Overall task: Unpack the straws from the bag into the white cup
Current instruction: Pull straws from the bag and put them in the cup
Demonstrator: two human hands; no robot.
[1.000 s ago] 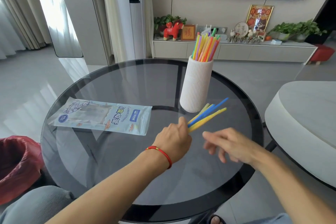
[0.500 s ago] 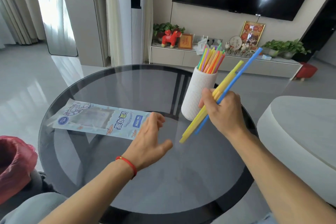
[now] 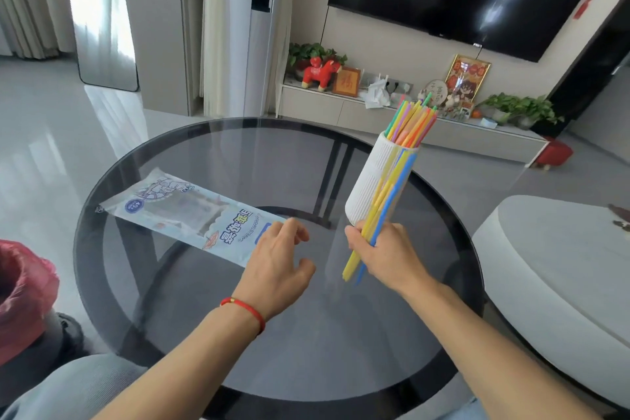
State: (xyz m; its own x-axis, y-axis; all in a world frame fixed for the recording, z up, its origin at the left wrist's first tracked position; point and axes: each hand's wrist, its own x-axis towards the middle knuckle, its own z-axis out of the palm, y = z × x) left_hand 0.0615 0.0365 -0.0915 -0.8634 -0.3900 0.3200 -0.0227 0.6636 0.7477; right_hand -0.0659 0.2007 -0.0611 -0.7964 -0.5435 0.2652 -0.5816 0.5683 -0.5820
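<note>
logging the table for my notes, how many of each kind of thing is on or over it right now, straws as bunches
straw bag: 1
white cup: 1
bunch of straws in the cup: 1
bunch of straws in the right hand: 1
hands, left hand and right hand: 2
total: 6

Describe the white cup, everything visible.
The white cup is a tall cylinder with fine vertical ribbing and a matte look, possibly ceramic or plastic. It stands upright on the dark glass table, toward its far right side. Its open top is packed with coloured straws that lean slightly right. The straw bundle in the right hand crosses in front of its right side; whether it touches the cup cannot be told. The left hand is apart from it.
</note>
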